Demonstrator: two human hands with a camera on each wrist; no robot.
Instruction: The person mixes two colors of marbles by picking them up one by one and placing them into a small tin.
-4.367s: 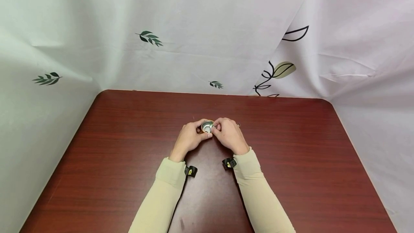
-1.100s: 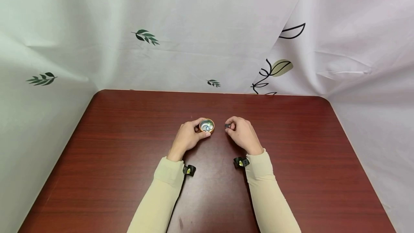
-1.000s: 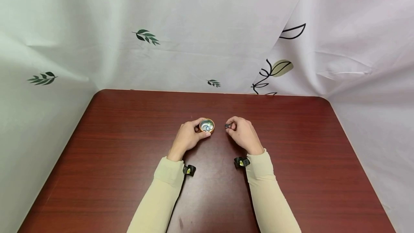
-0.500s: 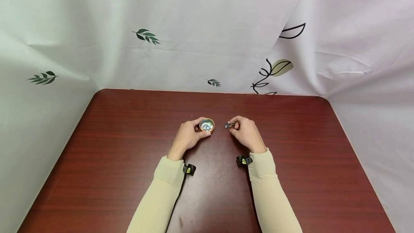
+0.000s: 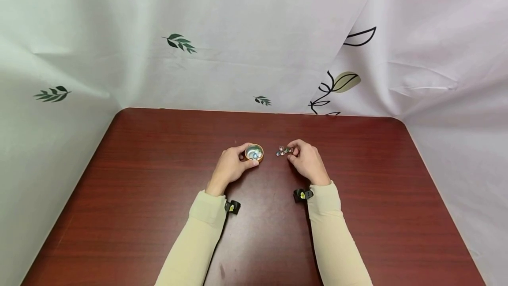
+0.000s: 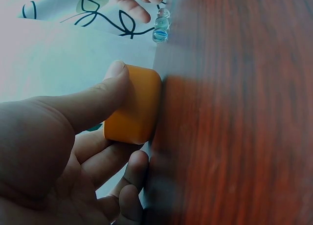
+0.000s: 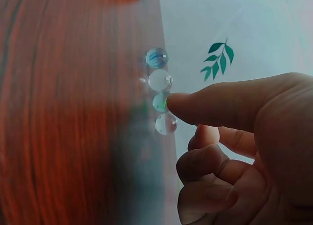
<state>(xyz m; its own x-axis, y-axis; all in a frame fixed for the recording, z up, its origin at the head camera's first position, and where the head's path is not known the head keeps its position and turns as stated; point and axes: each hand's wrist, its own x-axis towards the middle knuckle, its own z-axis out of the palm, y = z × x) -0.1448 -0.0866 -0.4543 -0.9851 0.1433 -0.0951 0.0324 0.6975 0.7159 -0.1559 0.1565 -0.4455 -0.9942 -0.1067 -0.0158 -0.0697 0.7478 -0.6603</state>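
In the head view my left hand (image 5: 230,165) grips a small orange bowl (image 5: 262,150) with a shiny metallic inside; the bowl stands upright on the table. Its plain orange wall (image 6: 139,105) fills the space between thumb and fingers in the left wrist view. Right of the bowl lie several glass marbles in a loose cluster. Among them are a blue-streaked marble (image 7: 157,58), a clear marble (image 7: 160,80) and a green marble (image 7: 161,101). My right hand (image 5: 307,162) hovers at the cluster's right side, fingers loosely bent and thumb apart. Bright spots inside the bowl are too small to identify.
The dark red wooden table (image 5: 139,180) has rounded far corners. White cloth (image 5: 238,21) with leaf prints hangs along its back and sides. A black wrist camera (image 5: 232,207) sits on the left wrist, and another black wrist camera (image 5: 302,195) on the right.
My right hand was at the bowl's inside, then moved right with small marbles in its fingers. It has let them go on the table and drawn farther right. My left hand has stayed on the bowl.
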